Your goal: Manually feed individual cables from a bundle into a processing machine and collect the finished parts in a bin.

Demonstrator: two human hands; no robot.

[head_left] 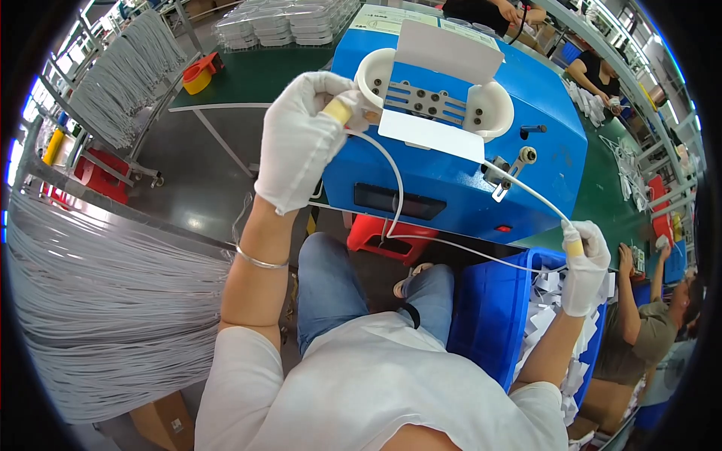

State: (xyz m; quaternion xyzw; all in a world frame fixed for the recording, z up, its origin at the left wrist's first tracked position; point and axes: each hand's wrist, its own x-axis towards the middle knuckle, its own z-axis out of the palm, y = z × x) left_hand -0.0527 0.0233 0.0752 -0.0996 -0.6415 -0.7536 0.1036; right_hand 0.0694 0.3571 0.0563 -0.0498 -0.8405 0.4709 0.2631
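Note:
A white cable [399, 183] hangs in a loop between my two gloved hands. My left hand [301, 139], fingers pinched and a yellow wrap on one of them, grips one end of the cable beside the blue machine's left white roller-like guide. Out to the right, my right hand [584, 267] is closed on another stretch of it, which runs taut up to the front of the machine. The blue machine [459, 188] has a slotted metal plate [426, 101] between its curved white guides. A white sheet-like flap [431, 135] lies in front of the plate and partly covers the cable.
Below my right hand stands a blue bin [490, 316] with crumpled white scraps. Bundles of grey-white cables [120, 301] hang at my left. A red stool [383, 239] is under the machine. Clear plastic trays [282, 22] are stacked at the back. Other people work at the right.

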